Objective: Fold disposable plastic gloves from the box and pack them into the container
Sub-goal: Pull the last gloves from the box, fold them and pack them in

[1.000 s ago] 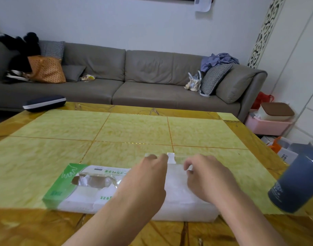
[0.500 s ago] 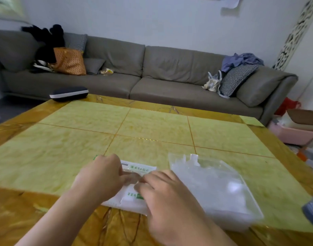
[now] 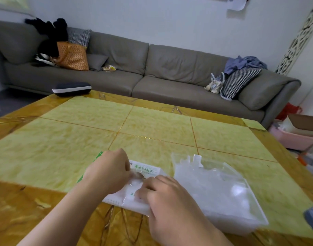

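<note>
A white and green glove box (image 3: 146,170) lies flat near the front edge of the yellow table (image 3: 152,126). My left hand (image 3: 107,173) sits on the box with its fingers curled at the opening, pinching a bit of crinkled clear glove (image 3: 138,175). My right hand (image 3: 170,201) presses on the box's near right part, fingertips meeting the left hand's. Both hands hide most of the box. Touching the box on its right is a clear plastic container (image 3: 248,185) with folded clear gloves (image 3: 205,183) lying inside.
A blue-grey cylinder (image 3: 312,219) pokes in at the right edge by the table's front corner. A dark case (image 3: 71,88) sits at the far left corner. A grey sofa (image 3: 152,73) runs behind the table, and a pink bin (image 3: 294,139) stands on the floor at right.
Both hands have moved left from over the container onto the glove box. Their fingertips have closed together at the box opening. The view has swung left too.
</note>
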Available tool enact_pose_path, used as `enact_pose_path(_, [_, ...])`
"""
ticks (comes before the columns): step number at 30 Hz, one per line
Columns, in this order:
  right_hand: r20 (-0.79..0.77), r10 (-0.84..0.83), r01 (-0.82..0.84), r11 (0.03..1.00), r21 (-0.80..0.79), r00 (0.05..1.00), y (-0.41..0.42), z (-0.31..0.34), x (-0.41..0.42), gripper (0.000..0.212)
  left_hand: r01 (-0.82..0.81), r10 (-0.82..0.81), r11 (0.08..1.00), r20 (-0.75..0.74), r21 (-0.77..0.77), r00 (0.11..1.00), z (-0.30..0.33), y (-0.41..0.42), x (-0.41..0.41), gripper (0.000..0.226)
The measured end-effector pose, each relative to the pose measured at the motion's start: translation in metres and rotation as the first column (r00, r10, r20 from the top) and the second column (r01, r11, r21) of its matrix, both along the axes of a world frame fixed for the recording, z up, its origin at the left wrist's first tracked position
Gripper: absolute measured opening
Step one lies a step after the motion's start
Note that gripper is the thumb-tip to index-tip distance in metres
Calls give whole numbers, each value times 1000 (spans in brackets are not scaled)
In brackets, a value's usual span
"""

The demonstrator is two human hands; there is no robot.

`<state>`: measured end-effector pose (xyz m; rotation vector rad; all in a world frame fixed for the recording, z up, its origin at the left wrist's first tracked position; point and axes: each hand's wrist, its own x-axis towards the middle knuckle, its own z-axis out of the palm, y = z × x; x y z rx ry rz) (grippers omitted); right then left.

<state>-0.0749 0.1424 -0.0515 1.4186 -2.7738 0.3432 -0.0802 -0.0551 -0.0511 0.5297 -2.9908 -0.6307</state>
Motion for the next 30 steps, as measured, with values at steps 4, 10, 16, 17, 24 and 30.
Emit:
enact_pose_path(4, [-11,14,-14,1000,14,1000,0,2,0,46,24,3,975,-122,219,993,17,-7,10,27])
enact_pose_path(10, [-49,36,-34,999,41,998,0,-5,-2,43,156,203,631,-355,760,913,36,3,17,25])
enact_pose_path(16, [16,34,-35,999,25,999,2,-1,-2,48,280,350,257,-360,925,865,39,8,18,28])
enact_pose_path(17, [32,20,-21,1000,19,999,3,1,-1,48,297,346,215,-357,930,868,40,9,19,28])
enact_pose_path(24, [-7,-56,52,964,-260,998,13,5,3,41,377,324,26,-364,926,873,45,15,20,33])
enact_pose_path(30, [23,-183,136,639,-757,983,37,37,-6,28,393,297,-65,-358,917,885,50,26,25,33])
